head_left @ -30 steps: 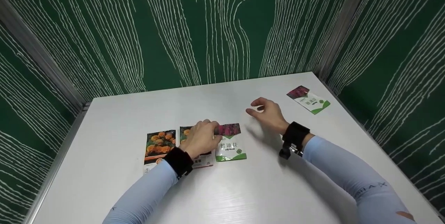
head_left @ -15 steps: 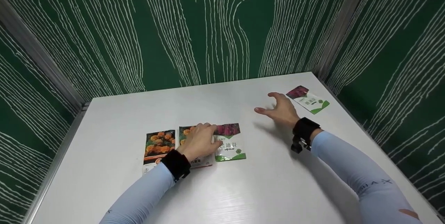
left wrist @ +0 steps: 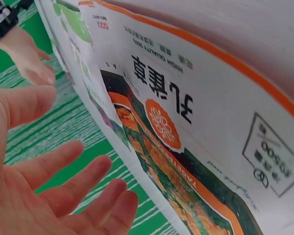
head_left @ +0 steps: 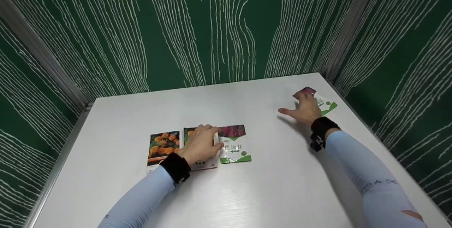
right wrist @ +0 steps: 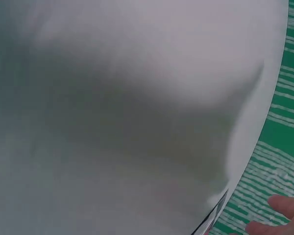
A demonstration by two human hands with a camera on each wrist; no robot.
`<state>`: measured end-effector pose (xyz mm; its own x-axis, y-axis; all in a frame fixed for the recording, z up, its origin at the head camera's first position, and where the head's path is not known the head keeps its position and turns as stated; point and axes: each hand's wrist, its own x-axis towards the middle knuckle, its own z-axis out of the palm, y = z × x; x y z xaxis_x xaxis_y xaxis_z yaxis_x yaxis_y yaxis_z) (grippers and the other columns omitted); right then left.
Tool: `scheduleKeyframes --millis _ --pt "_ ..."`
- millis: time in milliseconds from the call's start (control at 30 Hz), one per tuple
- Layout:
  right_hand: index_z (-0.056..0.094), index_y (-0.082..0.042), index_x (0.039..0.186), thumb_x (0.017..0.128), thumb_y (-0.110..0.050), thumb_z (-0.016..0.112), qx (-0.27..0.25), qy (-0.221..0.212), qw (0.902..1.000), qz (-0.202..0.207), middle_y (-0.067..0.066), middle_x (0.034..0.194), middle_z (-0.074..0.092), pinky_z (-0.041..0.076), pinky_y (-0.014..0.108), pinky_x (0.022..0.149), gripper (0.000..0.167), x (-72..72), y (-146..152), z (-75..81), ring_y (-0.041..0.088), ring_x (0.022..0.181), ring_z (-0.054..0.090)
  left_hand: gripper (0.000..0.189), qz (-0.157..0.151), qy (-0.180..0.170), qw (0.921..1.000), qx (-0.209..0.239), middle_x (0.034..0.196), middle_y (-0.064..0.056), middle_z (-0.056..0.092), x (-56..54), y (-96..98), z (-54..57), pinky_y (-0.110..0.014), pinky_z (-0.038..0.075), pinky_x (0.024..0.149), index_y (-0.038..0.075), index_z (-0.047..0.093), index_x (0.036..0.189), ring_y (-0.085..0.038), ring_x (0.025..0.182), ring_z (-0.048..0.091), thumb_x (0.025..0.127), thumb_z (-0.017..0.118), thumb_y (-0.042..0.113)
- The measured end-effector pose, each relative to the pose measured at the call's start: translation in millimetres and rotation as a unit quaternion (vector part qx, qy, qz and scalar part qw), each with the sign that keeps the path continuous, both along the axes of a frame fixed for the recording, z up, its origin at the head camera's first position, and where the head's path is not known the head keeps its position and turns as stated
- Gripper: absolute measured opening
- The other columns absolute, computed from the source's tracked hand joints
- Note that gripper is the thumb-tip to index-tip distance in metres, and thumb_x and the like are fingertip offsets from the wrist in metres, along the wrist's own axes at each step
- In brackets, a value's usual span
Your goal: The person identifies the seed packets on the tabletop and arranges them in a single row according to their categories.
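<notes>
My left hand [head_left: 200, 146] hovers over the middle orange-flower seed packet [head_left: 208, 164], covering much of it. In the left wrist view, the loosely spread fingers [left wrist: 95, 171] stand apart from that packet's printed front. Close on its right lies a white and green seed packet [head_left: 236, 146] with magenta flowers. Another orange-flower packet [head_left: 164, 144] lies on the left, its lower part behind the left wrist. At the far right my right hand [head_left: 306, 110], thumb stretched out, is over a second magenta-flower packet [head_left: 329, 106] and hides part of it; whether they touch I cannot tell.
A white table [head_left: 247, 192] bears all the packets. Green walls [head_left: 229, 26] with wavy white lines rise behind it and at both sides. The far-right packet lies near the table's right edge.
My right hand has moved right and away from the body, from beside the middle packets to over the far-right one, its fingers spreading. The left hand has stayed nearly in place.
</notes>
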<state>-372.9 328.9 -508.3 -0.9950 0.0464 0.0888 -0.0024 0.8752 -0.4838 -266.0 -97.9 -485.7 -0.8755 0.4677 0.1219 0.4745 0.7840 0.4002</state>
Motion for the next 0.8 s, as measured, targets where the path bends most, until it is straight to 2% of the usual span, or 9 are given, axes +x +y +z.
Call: scheduleKeyframes --millis 133,267,433,567,667,800 --pt "0.040 0.006 0.160 0.095 -0.065 0.072 0.026 0.011 0.9995 -0.016 0.042 0.162 0.034 0.039 0.075 0.115 0.102 -0.8 15 -2.3 0.067 0.144 0.037 0.051 -0.002 -0.002 1.0000 -0.004 0.136 -0.017 0.072 0.0 0.8 0.5 -0.056 0.054 0.108 0.007 0.069 0.143 -0.040 0.126 0.065 0.101 0.075 0.034" --pt "0.031 0.012 0.163 0.100 -0.053 0.068 0.059 0.006 0.9980 -0.024 0.048 0.161 0.031 0.038 0.076 0.116 0.098 -2.1 29 -4.6 0.071 0.142 0.036 0.051 -0.008 -0.005 0.9999 -0.006 0.137 -0.017 0.072 0.9 0.8 -0.5 -0.057 0.051 0.112 0.006 0.069 0.144 -0.041 0.128 0.064 0.102 0.075 0.034" --pt "0.028 0.018 0.161 0.103 -0.042 0.062 0.082 -0.021 0.9963 -0.014 0.051 0.161 0.026 0.032 0.077 0.120 0.090 -1.6 47 -6.2 0.073 0.144 0.031 0.051 -0.014 0.001 0.9999 -0.006 0.136 -0.018 0.072 1.6 -0.4 -1.5 -0.058 0.049 0.113 0.004 0.069 0.142 -0.043 0.128 0.064 0.102 0.075 0.034" --pt "0.025 0.019 0.161 0.105 -0.040 0.056 0.083 -0.059 0.9948 -0.008 0.051 0.162 0.022 0.031 0.078 0.120 0.087 1.5 57 -7.3 0.072 0.147 0.027 0.050 -0.009 -0.001 1.0000 -0.002 0.138 -0.018 0.072 2.9 -1.8 -1.8 -0.058 0.049 0.114 0.005 0.070 0.142 -0.042 0.130 0.063 0.102 0.076 0.033" --pt "0.028 0.020 0.160 0.107 -0.040 0.051 0.082 -0.080 0.9934 -0.005 0.050 0.160 0.027 0.034 0.077 0.119 0.083 3.0 58 -8.4 0.069 0.147 0.030 0.048 -0.005 0.000 1.0000 -0.003 0.138 -0.017 0.072 4.1 -2.4 -2.0 -0.058 0.049 0.114 0.006 0.071 0.140 -0.042 0.132 0.062 0.101 0.076 0.033" --pt "0.037 0.021 0.154 0.108 -0.039 0.048 0.091 -0.080 0.9926 0.002 0.048 0.153 0.038 0.036 0.076 0.118 0.077 3.1 55 -9.3 0.066 0.141 0.039 0.047 -0.003 0.003 1.0000 0.000 0.137 -0.016 0.073 5.1 -2.3 -2.0 -0.058 0.050 0.112 0.006 0.072 0.139 -0.041 0.130 0.063 0.101 0.076 0.033"
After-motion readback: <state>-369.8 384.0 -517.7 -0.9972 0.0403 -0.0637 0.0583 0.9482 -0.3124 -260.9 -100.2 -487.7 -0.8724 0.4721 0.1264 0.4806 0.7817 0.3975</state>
